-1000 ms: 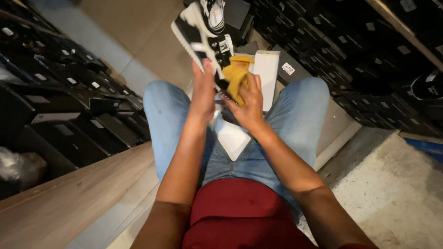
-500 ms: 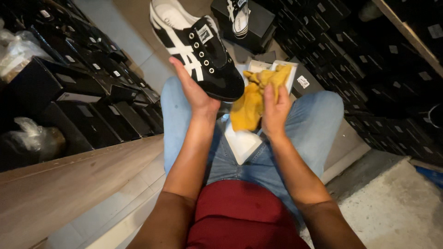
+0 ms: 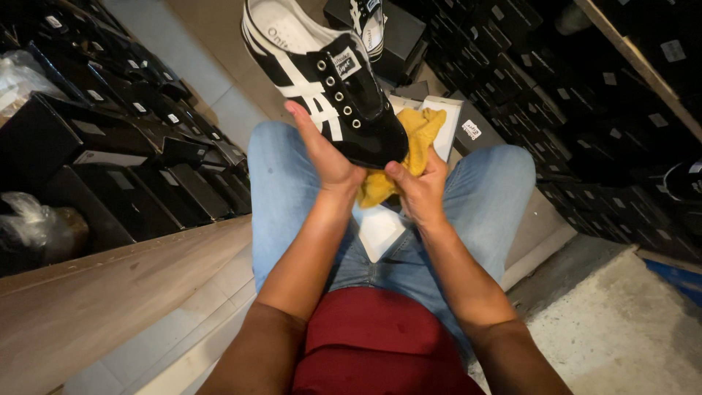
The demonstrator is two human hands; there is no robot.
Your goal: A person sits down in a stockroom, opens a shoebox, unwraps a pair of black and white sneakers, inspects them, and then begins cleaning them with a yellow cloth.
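Item: black sneaker (image 3: 333, 91) with white stripes and a pale inner lining, unlaced, held up above the lap. Long axis runs from the heel at 11 o'clock, near the top edge of the view, to the toe at 5 o'clock, upper facing the camera. Holder: left hand (image 3: 322, 150), grip closed on the near side of the shoe, fingers wrapped along its flank and palm under the sole; this hand carries the weight. Second item: yellow cloth (image 3: 409, 150), bunched, lying directly under and at 4 o'clock of the toe. Right hand (image 3: 417, 190) has its grip closed loosely on the cloth, thumb pointing up and touching the toe from below. The toe is thus at 11 o'clock from the right hand, the two in contact; the left hand sits nearer the shoe's middle. Beneath: an open white shoebox (image 3: 446, 124) resting across knees in blue jeans (image 3: 497, 197), with a white box lid (image 3: 380, 230) between the thighs. Surroundings: second matching sneaker (image 3: 369, 25) on a black box at 12 o'clock; stacked black shoeboxes (image 3: 131, 168) at 9 o'clock and along 2 o'clock; crumpled plastic bag (image 3: 36, 230) at 9 o'clock; tiled floor (image 3: 190, 44).
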